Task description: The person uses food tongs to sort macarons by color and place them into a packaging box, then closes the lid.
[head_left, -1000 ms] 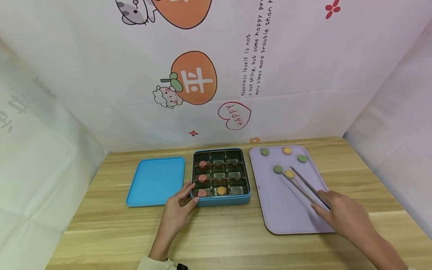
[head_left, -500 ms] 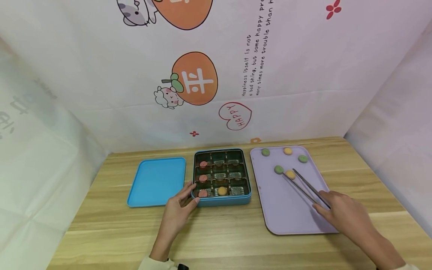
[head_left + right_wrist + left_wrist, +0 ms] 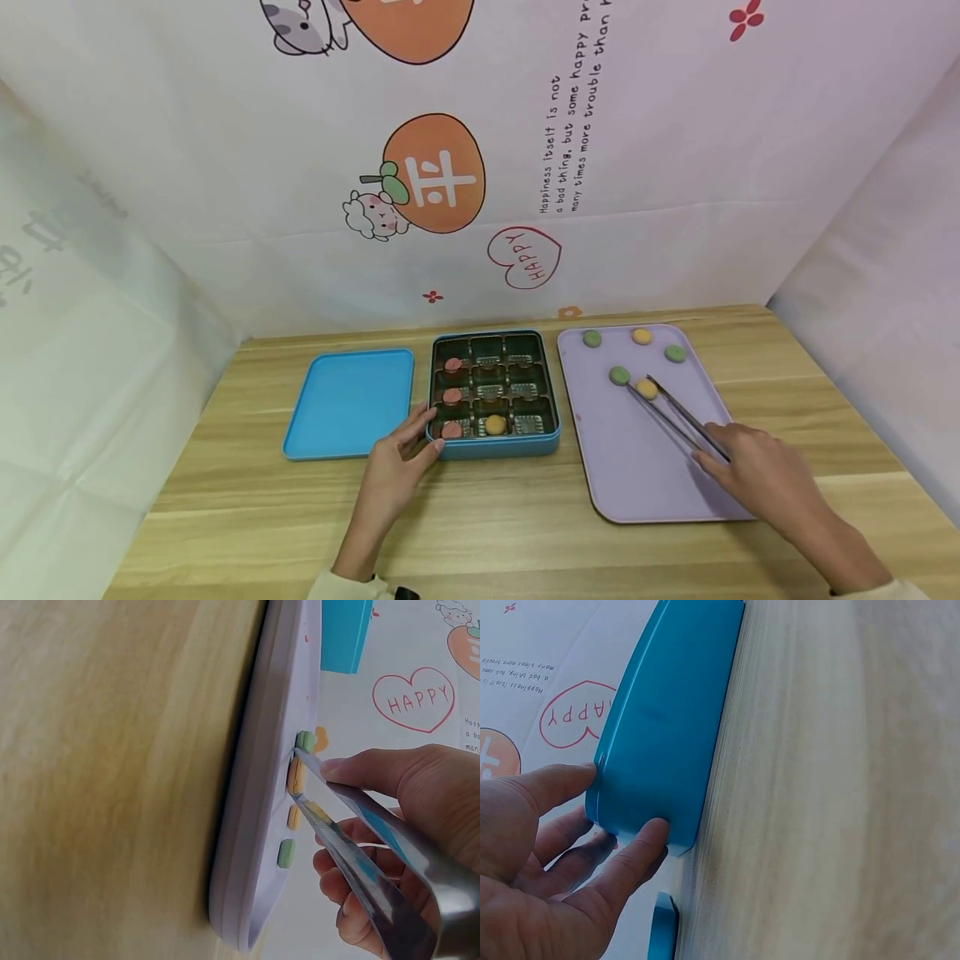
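Observation:
My left hand [image 3: 395,468] touches the near left corner of a blue box [image 3: 498,447], its thumb and fingertips against two adjoining walls. Clear dividers split the box into several compartments. Pink macarons [image 3: 452,396] sit along its left column, and a yellow macaron [image 3: 495,425] lies in the front middle compartment. My right hand [image 3: 765,471] grips metal tongs [image 3: 382,825]. Their tips stand on either side of a yellow macaron [image 3: 295,775] on the lilac tray [image 3: 637,475], with a green macaron [image 3: 619,376] right beside the left tip.
Farther back on the tray are two green macarons [image 3: 592,338] and another yellow macaron [image 3: 642,336]. A blue lid [image 3: 352,404] lies left of the box on the wooden table [image 3: 510,533]. A printed white cloth [image 3: 637,233] rises behind the table.
The right-hand tip of the tongs has come slightly closer to the yellow macaron, narrowing the spread. My left hand stays at the box corner. The head view has shifted a little.

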The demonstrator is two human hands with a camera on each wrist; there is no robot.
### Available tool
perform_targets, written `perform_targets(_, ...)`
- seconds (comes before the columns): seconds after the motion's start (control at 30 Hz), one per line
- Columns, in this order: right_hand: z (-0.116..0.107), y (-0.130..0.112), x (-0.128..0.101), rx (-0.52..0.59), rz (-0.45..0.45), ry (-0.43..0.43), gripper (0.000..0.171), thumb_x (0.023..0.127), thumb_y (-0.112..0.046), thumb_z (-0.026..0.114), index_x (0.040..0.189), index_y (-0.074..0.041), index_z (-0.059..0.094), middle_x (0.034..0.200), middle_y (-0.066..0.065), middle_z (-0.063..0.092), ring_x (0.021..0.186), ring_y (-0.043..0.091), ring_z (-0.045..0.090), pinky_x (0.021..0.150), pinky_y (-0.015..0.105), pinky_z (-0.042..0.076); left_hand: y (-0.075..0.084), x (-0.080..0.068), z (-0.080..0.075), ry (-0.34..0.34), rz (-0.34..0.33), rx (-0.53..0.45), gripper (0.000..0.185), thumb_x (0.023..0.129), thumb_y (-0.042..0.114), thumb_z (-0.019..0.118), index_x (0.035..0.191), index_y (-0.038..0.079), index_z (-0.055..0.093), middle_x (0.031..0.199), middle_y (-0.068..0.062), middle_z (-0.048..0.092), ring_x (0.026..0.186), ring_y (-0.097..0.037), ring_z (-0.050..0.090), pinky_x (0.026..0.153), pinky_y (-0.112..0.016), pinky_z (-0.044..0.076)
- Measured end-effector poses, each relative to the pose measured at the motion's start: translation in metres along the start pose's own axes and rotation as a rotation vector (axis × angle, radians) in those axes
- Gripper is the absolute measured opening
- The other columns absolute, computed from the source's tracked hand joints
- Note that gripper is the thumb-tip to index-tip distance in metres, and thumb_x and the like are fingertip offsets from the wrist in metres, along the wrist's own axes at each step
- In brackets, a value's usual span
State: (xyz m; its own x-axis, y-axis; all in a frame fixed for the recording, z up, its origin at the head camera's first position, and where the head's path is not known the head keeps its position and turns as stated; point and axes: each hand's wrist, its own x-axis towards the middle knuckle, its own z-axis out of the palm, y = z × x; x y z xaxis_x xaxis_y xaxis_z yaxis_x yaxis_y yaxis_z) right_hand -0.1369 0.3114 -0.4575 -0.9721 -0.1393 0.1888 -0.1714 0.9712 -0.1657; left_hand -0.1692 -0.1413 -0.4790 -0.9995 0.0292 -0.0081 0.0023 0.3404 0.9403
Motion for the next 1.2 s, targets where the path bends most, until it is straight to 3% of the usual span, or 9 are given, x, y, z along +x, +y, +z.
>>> perform_targets(0.27,0.001,-0.001,0.0,0.02,0.001,-0.01,0.033,0.088,-0.021,0.082,0.109,0.004,0.076,0.091,0.023,0.076,0.071,0.037,0.072,0.049,0.051,0.054,-0.001,-0.001,0.0,-0.002,0.009,0.004,0.051,0.099,0.01,0.072,0.149,0.007,0.059,0.167,-0.015,0.039,0.15,-0.037,0.044,0.113,-0.042,0.052)
perform_targets(0.57,0.0,-0.002,-0.002,0.012,-0.003,-0.01,0.032,0.09,-0.02,0.082,0.109,0.006,0.076,0.086,0.019,0.075,0.061,0.021,0.061,0.044,0.04,0.049,0.001,-0.003,0.0,-0.01,0.02,-0.021,0.05,0.1,0.011,0.072,0.148,0.006,0.06,0.166,-0.017,0.04,0.151,-0.038,0.043,0.116,-0.046,0.049)
perform_targets(1.03,-0.009,-0.012,-0.002,0.009,-0.027,0.043,0.035,0.087,-0.017,0.083,0.11,0.008,0.075,0.091,0.024,0.076,0.066,0.034,0.07,0.047,0.049,0.053,0.002,-0.003,-0.001,-0.013,0.023,-0.015,0.051,0.1,0.012,0.073,0.149,0.006,0.059,0.167,-0.017,0.039,0.15,-0.039,0.044,0.115,-0.046,0.05)
perform_targets(1.2,-0.013,-0.022,0.0,-0.015,-0.06,0.082,0.036,0.085,-0.019,0.086,0.11,0.005,0.077,0.095,0.024,0.077,0.074,0.039,0.074,0.054,0.053,0.058,0.002,-0.003,-0.001,-0.014,0.025,-0.012,0.051,0.1,0.013,0.073,0.149,0.006,0.059,0.167,-0.017,0.04,0.151,-0.038,0.043,0.115,-0.046,0.05)
